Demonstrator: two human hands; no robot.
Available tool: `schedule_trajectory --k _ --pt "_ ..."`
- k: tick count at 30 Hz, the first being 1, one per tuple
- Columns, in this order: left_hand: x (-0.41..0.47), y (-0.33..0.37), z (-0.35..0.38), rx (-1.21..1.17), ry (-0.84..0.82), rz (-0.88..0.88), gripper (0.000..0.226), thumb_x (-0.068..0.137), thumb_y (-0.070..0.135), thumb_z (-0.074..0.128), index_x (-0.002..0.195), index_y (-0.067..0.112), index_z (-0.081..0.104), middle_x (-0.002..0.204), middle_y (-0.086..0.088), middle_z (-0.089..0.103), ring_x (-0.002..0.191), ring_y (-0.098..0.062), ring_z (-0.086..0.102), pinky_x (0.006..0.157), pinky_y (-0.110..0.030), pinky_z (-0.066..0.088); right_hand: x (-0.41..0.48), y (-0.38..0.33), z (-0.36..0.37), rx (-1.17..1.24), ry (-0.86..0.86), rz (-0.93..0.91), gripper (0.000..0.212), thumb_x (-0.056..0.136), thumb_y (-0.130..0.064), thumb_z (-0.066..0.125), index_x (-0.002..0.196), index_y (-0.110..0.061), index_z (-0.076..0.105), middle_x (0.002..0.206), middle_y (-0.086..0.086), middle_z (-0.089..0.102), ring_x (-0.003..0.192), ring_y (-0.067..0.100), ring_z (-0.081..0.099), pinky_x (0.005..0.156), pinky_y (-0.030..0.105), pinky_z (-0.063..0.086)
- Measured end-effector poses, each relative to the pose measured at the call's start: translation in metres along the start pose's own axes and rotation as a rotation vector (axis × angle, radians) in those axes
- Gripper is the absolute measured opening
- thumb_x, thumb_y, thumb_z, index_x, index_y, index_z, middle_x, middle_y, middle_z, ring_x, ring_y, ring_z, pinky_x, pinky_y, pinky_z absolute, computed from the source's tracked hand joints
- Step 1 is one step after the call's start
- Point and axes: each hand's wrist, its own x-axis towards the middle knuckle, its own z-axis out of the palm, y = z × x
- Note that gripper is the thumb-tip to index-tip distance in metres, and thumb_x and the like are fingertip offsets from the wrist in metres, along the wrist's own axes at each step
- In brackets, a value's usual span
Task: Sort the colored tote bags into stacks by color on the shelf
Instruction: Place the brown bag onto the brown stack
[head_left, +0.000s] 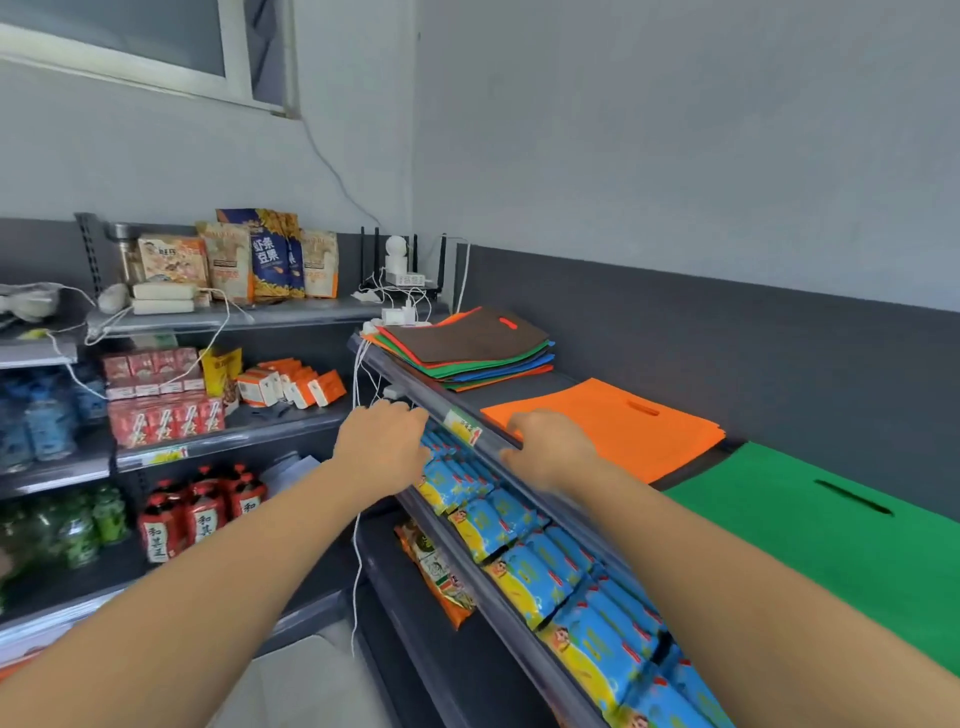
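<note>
The mixed pile of tote bags (467, 351) lies far on the top shelf (519, 387), the orange bag (613, 426) and green bag (831, 545) nearer. Your left hand (382, 441) and right hand (550, 447) reach out empty, fingers curled down.

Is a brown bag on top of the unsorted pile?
Yes, a brown bag lies topmost on the mixed pile of bags.

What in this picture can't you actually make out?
- Mixed pile: the bags below the brown top one show only edges, so their number is unclear.
- Green bag: cut off by the right edge of the head view.
- Left hand and right hand: motion-blurred, fingertips unclear at the shelf rail.
- Price tag: print too small.
</note>
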Motion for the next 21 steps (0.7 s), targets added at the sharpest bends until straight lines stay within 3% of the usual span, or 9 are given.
schedule_trajectory --k 7,14,21 --pt "0.067 -0.062 0.04 -0.038 0.025 0.007 0.033 0.094 0.04 0.049 0.118 0.016 0.055 0.104 -0.003 0.059 0.101 -0.023 0.055 0.074 -0.035 0.045 0.097 -0.03 0.018 0.053 0.05 0.009 0.041 0.096 -0.039 0.049 0.127 -0.013 0.052 0.126 0.011 0.051 0.113 0.029 0.05 0.09 0.041 0.049" --pt "0.137 -0.124 0.073 -0.082 0.046 0.097 0.034 0.095 0.04 0.049 0.12 0.017 0.055 0.11 -0.002 0.06 0.106 -0.023 0.055 0.077 -0.035 0.044 0.182 -0.064 0.036 0.126 0.111 0.098 0.039 0.098 -0.041 0.043 0.115 -0.01 0.059 0.118 0.009 0.057 0.105 0.026 0.054 0.085 0.04 0.05" --pt "0.203 -0.155 0.1 -0.142 0.048 0.145 0.031 0.094 0.042 0.05 0.113 0.019 0.057 0.108 0.0 0.06 0.106 -0.023 0.055 0.082 -0.037 0.046 0.243 -0.066 0.049 0.103 0.117 0.143 0.039 0.098 -0.038 0.047 0.13 -0.016 0.054 0.127 0.009 0.054 0.119 0.029 0.049 0.094 0.04 0.046"
